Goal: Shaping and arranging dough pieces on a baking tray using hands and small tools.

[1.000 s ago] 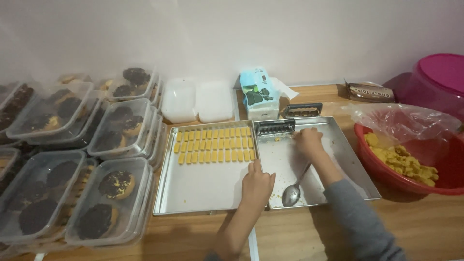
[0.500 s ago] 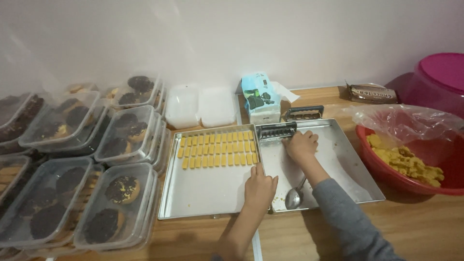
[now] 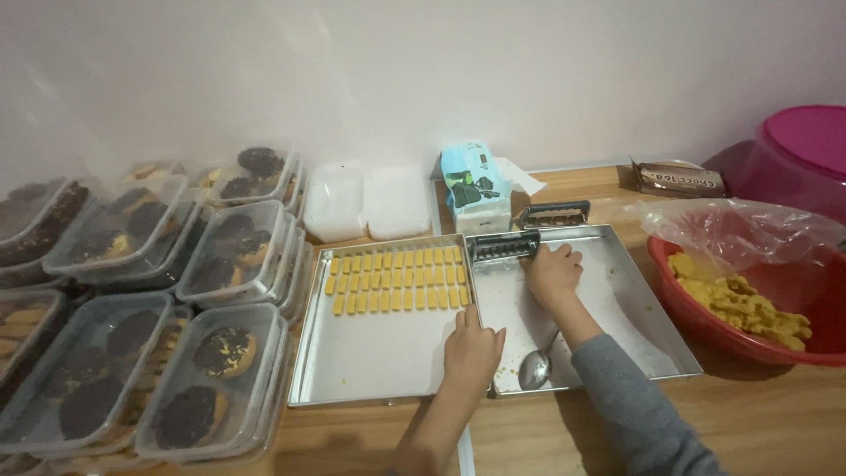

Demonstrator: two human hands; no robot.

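Observation:
Two shallow metal trays sit side by side on a wooden table. The left tray (image 3: 370,361) holds rows of small yellow dough bars (image 3: 397,278) at its far end. My left hand (image 3: 471,348) lies flat on the seam where the trays meet. My right hand (image 3: 553,271) is inside the right tray (image 3: 634,326), fingers curled on the right end of a dark ridged cutter (image 3: 500,248) at the tray's far left corner. A metal spoon (image 3: 536,368) lies in the right tray between my forearms.
A red bowl (image 3: 705,335) lined with a plastic bag holds yellow dough (image 3: 740,304) at right, with a pink tub (image 3: 802,150) behind. Stacked clear boxes of chocolate-topped cookies (image 3: 220,353) fill the left. Behind the trays stand white containers (image 3: 366,201), a teal tissue pack (image 3: 476,185), a second dark cutter (image 3: 552,214) and a brown packet (image 3: 679,179).
The view has shifted slightly. My right hand has drawn a little toward me beside the cutter. My left hand stays on the tray seam.

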